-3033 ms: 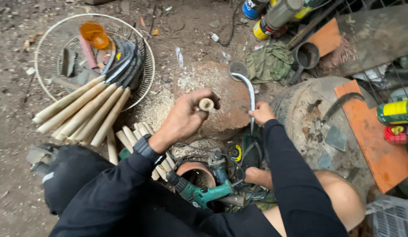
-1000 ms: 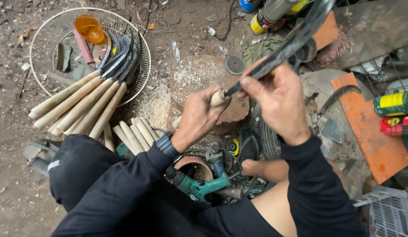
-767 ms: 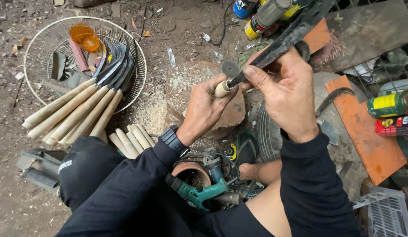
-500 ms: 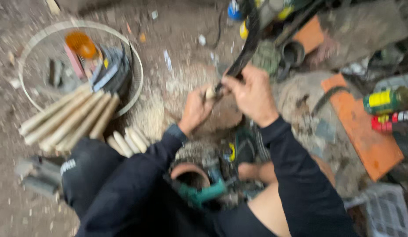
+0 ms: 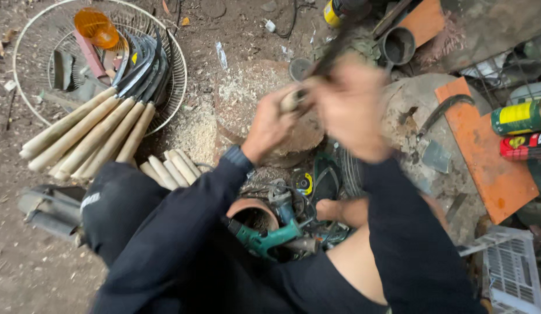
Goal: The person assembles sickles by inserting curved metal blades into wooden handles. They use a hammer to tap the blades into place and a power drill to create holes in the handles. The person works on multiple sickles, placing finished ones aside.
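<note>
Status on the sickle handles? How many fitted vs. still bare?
Done: about five sickles with wooden handles lie across the wire basket. In hand: the left hand grips a short wooden handle over the sawdust-covered stump, and the blurred right hand holds a dark blade at its end; how far it is seated cannot be told. Left: some four bare handles by the knee.

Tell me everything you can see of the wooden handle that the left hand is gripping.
The wooden handle is a pale, round, bare-wood piece; only its blunt end shows, poking out above the left hand, whose fingers wrap the rest. It is held over the sawdust-covered wooden block, tilted up to the right. A dark curved blade appears to run up from its end, under the blurred right hand. Motion blur hides the joint and any finer detail.
</note>
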